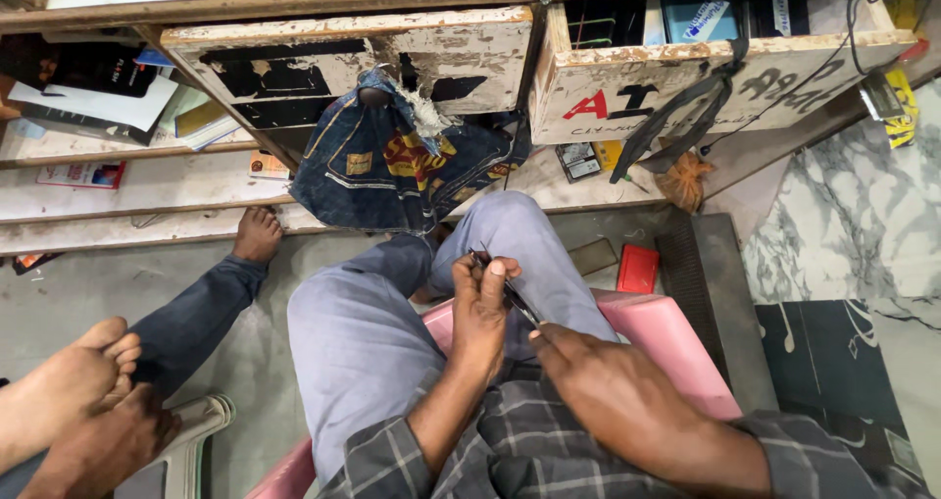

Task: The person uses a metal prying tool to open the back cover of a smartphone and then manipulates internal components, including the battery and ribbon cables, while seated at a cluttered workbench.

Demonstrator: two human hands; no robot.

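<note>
Worn wooden drawers (353, 58) sit far ahead; near you, your left hand (480, 313) and right hand (608, 381) both pinch thin dark tweezers (510, 288) above your lap.

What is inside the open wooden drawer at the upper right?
The drawer holds a blue flat box and dark flat things standing on edge beside it. A black strap hangs over its front. The drawer's front wall hides whatever lies lower down.

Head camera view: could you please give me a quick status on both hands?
Left hand and right hand both pinching a thin dark tool over the lap. Pink chair beneath. Another person's foot left, apart.
</note>
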